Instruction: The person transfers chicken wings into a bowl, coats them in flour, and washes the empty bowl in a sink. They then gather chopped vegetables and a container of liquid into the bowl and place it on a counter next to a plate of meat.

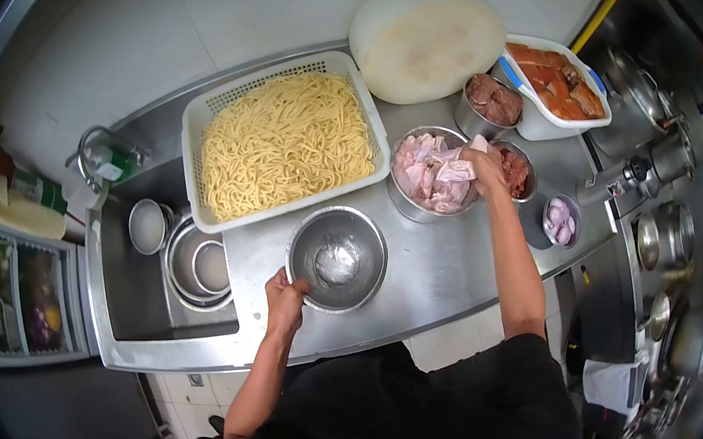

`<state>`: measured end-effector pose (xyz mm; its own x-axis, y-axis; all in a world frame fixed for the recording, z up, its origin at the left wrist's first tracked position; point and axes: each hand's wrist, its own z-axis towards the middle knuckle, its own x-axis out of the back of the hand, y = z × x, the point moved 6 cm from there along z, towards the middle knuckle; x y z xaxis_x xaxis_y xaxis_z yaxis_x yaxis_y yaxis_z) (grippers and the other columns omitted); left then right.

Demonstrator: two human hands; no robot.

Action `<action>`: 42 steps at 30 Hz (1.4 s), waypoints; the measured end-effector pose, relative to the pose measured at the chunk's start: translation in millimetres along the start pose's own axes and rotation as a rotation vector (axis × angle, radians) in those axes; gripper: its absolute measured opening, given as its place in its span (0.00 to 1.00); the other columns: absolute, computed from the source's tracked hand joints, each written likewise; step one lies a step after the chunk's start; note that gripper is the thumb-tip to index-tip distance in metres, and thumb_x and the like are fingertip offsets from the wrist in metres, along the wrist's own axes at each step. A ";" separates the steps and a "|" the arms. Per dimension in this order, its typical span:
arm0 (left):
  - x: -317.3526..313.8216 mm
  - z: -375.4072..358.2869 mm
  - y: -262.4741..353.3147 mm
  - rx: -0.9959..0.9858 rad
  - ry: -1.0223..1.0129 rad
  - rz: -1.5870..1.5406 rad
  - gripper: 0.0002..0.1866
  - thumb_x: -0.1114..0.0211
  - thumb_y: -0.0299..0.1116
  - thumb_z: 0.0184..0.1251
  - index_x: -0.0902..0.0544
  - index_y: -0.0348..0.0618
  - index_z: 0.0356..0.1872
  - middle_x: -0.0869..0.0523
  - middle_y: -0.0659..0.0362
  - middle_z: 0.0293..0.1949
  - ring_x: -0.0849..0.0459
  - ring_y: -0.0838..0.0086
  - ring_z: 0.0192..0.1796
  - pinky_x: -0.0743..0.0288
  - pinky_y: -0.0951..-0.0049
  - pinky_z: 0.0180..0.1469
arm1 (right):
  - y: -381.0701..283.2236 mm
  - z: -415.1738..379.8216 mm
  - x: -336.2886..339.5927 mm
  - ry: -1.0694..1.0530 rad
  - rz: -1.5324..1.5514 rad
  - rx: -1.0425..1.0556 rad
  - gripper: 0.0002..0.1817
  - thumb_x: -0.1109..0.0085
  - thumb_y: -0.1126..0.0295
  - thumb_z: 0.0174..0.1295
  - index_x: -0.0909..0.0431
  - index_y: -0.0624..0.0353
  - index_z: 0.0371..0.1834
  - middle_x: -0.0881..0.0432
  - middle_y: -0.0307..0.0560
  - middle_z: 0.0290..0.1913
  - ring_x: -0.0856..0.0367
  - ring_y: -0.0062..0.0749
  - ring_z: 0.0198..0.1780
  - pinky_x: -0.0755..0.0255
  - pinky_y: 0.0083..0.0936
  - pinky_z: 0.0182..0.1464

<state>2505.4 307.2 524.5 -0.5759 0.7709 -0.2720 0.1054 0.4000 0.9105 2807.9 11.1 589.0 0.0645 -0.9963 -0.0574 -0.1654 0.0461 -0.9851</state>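
Note:
My left hand (283, 301) pinches the near-left rim of a steel mixing bowl (366, 267) that rests on the metal counter. Only a shiny reflection shows at its bottom. My right hand (487, 169) is closed on a pale raw chicken piece (457, 172), over a second steel bowl (415, 213) heaped with more raw chicken pieces (421, 168). Just right of that hand, partly covered by it, is a bowl of minced red meat (514, 171). Behind it stands a steel container of dark raw meat (494, 101).
A white perforated basket (189, 142) of yellow noodles (290, 146) spans the sink's edge. The sink (135, 303) holds several metal bowls. A round cutting board (426, 40) leans on the wall. Rightward are a white tub (547, 128) of orange-brown pieces and a shallot bowl (561, 222).

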 end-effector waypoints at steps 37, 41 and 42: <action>16.6 -18.6 -6.5 -0.145 0.295 -0.008 0.05 0.45 0.16 0.41 0.27 0.36 0.21 0.26 0.63 0.19 0.33 0.82 0.21 0.40 0.80 0.23 | 0.6 -172.2 -212.4 -1.086 -0.486 0.031 0.20 0.40 0.65 0.58 0.27 0.61 0.52 0.20 0.45 0.40 0.19 0.25 0.34 0.22 0.19 0.29; 11.7 -17.9 -6.8 -0.128 0.245 -0.094 0.06 0.46 0.16 0.42 0.25 0.35 0.24 0.23 0.61 0.22 0.30 0.81 0.22 0.38 0.80 0.24 | -6.7 -181.8 -212.6 -1.000 -0.611 0.163 0.22 0.41 0.62 0.58 0.27 0.62 0.52 0.20 0.44 0.37 0.22 0.17 0.30 0.26 0.16 0.25; 11.2 -17.8 -6.8 -0.131 0.244 -0.085 0.07 0.47 0.16 0.42 0.24 0.34 0.25 0.22 0.61 0.22 0.30 0.81 0.22 0.38 0.80 0.24 | -0.9 -178.5 -213.9 -0.971 -0.574 0.236 0.25 0.40 0.59 0.57 0.29 0.64 0.54 0.20 0.46 0.36 0.21 0.20 0.30 0.27 0.17 0.26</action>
<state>2483.8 304.4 520.8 -0.7582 0.5887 -0.2803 -0.0481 0.3782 0.9245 2618.7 211.1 631.0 0.8182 -0.4036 0.4094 0.3149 -0.2813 -0.9065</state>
